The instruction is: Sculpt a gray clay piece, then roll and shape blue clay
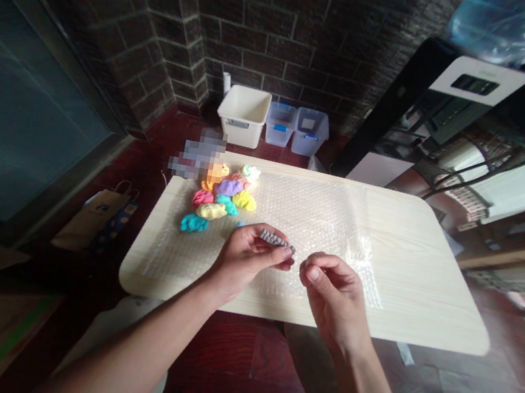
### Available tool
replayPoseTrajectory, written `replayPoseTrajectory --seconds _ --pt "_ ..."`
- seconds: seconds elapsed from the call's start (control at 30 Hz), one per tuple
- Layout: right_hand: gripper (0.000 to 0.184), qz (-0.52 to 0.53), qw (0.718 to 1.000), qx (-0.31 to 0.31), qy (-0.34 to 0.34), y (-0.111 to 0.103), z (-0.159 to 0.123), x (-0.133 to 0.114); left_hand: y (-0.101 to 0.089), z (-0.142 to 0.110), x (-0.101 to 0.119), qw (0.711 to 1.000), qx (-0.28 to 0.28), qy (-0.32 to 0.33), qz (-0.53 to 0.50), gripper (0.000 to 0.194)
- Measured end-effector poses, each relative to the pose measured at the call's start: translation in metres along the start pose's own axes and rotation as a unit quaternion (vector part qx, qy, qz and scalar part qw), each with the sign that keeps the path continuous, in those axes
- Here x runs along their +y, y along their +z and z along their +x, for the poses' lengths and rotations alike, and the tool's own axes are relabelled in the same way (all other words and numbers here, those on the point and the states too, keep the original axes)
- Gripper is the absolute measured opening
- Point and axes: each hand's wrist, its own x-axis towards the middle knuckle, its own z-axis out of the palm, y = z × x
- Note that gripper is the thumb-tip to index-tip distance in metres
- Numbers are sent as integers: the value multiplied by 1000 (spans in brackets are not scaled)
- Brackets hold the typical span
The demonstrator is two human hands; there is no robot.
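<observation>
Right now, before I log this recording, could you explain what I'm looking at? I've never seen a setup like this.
There is no robot here, just a person's two bare hands. The single picture comes from a camera worn on the head, looking forward and down.

The left hand holds a knobbly grey strip. The right hand is beside it, fingertips pinched together; whether they grip something small, I can't tell.

Under the hands is a pale wood-grain table partly covered by clear bubble wrap. On the wrap, towards the left, sits a cluster of soft-looking, clay-like lumps in teal, yellow, purple, orange and other colours.
</observation>
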Motion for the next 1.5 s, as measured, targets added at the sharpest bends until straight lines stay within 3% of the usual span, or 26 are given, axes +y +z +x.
replayPoseTrajectory --seconds 0.2,0.4,0.53,0.67,0.93,1.07,1.23,1.5 --pt "19 -4 1000 -30 2 3 -1 -3 1 0 0 1000 9 -1 0 33" --pt "22 26 996 -41 70 3 -4 -8 0 0 1 1000 10 -1 -1 32" --pt "27 35 995 -54 79 2 -5 -9 1 -1 3 1000 14 -15 -6 33" --pt "27 34 997 -49 52 0 -4 -6 2 -1 3 1000 14 -13 -9 33" --pt "27 -11 1000 18 0 -1 1 0 2 -2 2 1000 -13 -8 0 32" --pt "18 -39 998 28 -31 0 1 4 3 -3 1 1000 -22 -10 6 30" --pt "9 -98 992 13 -83 0 1 6 4 -4 0 999 -31 -17 10 29" --pt "1 -141 985 -1 -103 2 -2 7 5 -3 0 1000 -26 -16 -1 29"
